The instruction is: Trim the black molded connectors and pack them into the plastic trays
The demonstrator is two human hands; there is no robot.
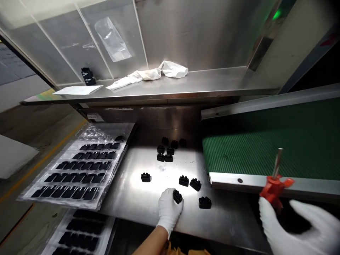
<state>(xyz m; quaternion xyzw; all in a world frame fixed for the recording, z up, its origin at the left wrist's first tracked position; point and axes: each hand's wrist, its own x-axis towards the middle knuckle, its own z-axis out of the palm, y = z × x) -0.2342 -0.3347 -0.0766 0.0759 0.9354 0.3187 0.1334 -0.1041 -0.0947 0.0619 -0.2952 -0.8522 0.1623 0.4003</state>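
Observation:
My left hand (169, 209), in a white glove, rests on the steel table (148, 170) and pinches a black studded block-shaped part (177, 196) at its fingertips. Several more such parts (166, 150) stand in a cluster at the back of the table, and others (191, 182) lie singly around my left hand. My right hand (300, 226), also gloved, sits at the lower right and grips a red-handled tool with a metal shaft (275, 182), which points upward in front of the conveyor's rail.
A clear plastic tray (79, 173) of black parts lies left of the table, with another tray (77, 230) below it. A green conveyor belt (265, 148) runs along the right. A steel shelf (170, 85) above holds a white cloth (148, 73) and paper (77, 90).

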